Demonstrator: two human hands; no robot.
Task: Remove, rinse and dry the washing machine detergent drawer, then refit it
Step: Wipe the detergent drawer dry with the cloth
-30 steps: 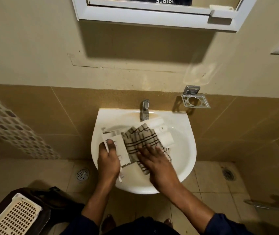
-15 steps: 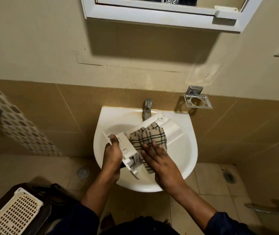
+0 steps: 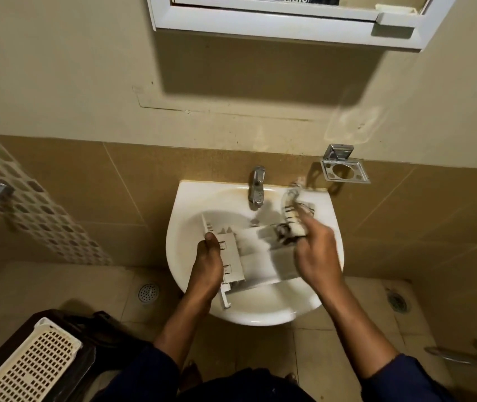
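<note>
Our left hand (image 3: 205,265) is gripping the drawer (image 3: 232,256) by its left end over the sink (image 3: 260,316), while our right hand (image 3: 317,250), which was pressing the cloth (image 3: 291,220) flat on the middle, is now clutching it bunched at the right end. We are judging the drying nearly finished, refitting not yet begun.

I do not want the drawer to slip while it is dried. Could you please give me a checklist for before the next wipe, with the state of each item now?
1. The left hand grips the detergent drawer at its left end: ok.
2. The drawer sits over the basin: ok.
3. The right hand holds the checked cloth, bunched: ok.
4. No water stream shows at the tap: ok.
5. The drawer compartments are dry: cannot tell, the picture is blurred there.
</note>
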